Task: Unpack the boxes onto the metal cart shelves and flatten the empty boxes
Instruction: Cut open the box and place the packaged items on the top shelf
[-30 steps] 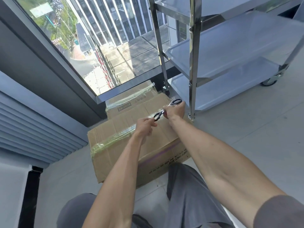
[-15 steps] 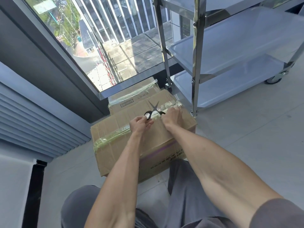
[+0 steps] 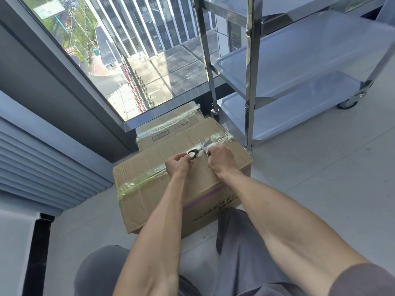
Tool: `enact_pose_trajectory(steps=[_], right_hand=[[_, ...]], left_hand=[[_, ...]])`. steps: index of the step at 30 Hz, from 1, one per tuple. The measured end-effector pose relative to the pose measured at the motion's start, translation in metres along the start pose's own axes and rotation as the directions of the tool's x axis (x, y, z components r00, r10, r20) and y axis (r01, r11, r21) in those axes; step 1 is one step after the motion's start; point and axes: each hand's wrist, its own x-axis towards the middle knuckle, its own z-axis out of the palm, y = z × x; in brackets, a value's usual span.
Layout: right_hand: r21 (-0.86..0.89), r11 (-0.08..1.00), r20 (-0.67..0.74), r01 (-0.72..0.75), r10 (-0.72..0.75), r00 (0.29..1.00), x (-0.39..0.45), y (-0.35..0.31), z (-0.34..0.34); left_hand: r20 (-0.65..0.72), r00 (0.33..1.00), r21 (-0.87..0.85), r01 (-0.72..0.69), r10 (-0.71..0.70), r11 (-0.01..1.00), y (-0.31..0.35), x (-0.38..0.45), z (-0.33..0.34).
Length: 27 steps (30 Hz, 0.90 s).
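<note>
- The left hand (image 3: 178, 165) grips a black loop handle of the steel scissors (image 3: 197, 151).
- The right hand (image 3: 220, 160) curls round the other handle, blades spread.
- Both rest on the taped brown cardboard box (image 3: 149, 189) on the floor, beside the shiny metal cart (image 3: 252, 82).

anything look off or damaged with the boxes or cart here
Nothing broken. The tape along the front box is wrinkled and yellowed. Both hands hold open scissors by separate parts: left hand on a handle loop, right hand beside the blades.
</note>
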Motion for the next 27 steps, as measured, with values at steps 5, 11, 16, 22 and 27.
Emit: enact_pose_trajectory(steps=[5, 11, 16, 22, 27], right_hand=[[0.194, 0.955, 0.031, -0.224, 0.222, 0.974, 0.014, -0.017, 0.002], [0.385, 0.802, 0.127, -0.456, 0.444, 0.887, 0.028, -0.010, 0.004], [0.650, 0.492, 0.295, -0.579, 0.539, 0.789, 0.033, -0.005, 0.005], [0.726, 0.126, 0.508, -0.676, 0.563, 0.651, 0.037, -0.003, -0.011], [0.692, 0.436, 0.300, -0.576, 0.552, 0.778, 0.041, 0.015, -0.021]], left_hand=[[0.124, 0.992, -0.064, 0.010, -0.002, 0.998, 0.004, -0.005, 0.004], [0.218, 0.960, 0.273, -0.233, 0.176, 0.933, 0.004, -0.011, 0.005], [0.202, 0.927, 0.395, -0.373, 0.317, 0.839, 0.018, -0.022, 0.021], [0.298, 0.861, 0.505, -0.509, 0.413, 0.697, 0.029, -0.026, 0.030], [0.185, 0.870, 0.685, -0.447, 0.457, 0.575, 0.034, 0.000, 0.002]])
